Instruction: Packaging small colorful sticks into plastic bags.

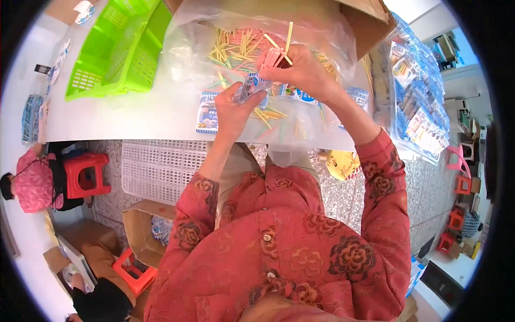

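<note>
The left hand (232,110) has its grip clamped on a small packet (251,86) above the desk (134,115). Just beyond, the right hand (300,70) pinches a bundle of sticks (276,53) over the stick-filled bag (236,48).

Small packet (251,86) mostly hidden inside left hand (232,110) (print blurred); cardboard box (370,21) cut off at top edge.

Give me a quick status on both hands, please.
Left hand shut on small clear printed packet. Right hand shut on bundle of thin coloured sticks. Loose sticks in clear plastic bag beneath.
</note>
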